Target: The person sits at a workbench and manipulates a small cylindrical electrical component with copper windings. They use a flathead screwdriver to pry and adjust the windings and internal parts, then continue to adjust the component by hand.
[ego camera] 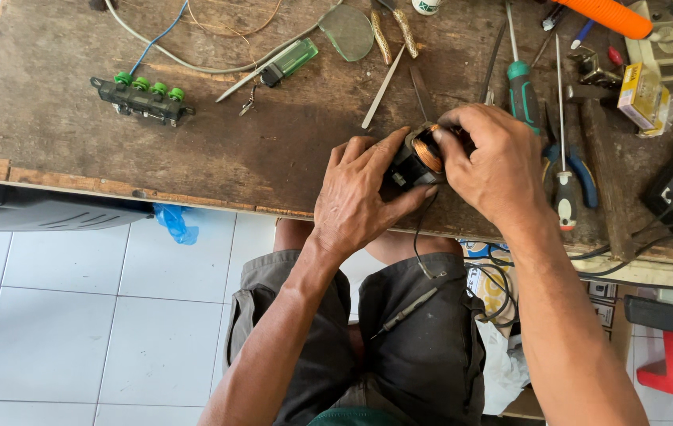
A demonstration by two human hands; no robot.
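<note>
A small coil is gripped between both hands at the desk edge: left hand fingers clasp its black body, right hand fingers pinch the copper winding. It is judged light, stiff, with fragile wire; best held by the body.

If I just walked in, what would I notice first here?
First, the two hands at the middle of the worn wooden workbench: the left hand and right hand together grip a small black part wound with shiny copper wire, its thin black lead dangling over the lap. Next, the black switch block with four green buttons at the upper left, and the bright orange handle at the top right.
</note>
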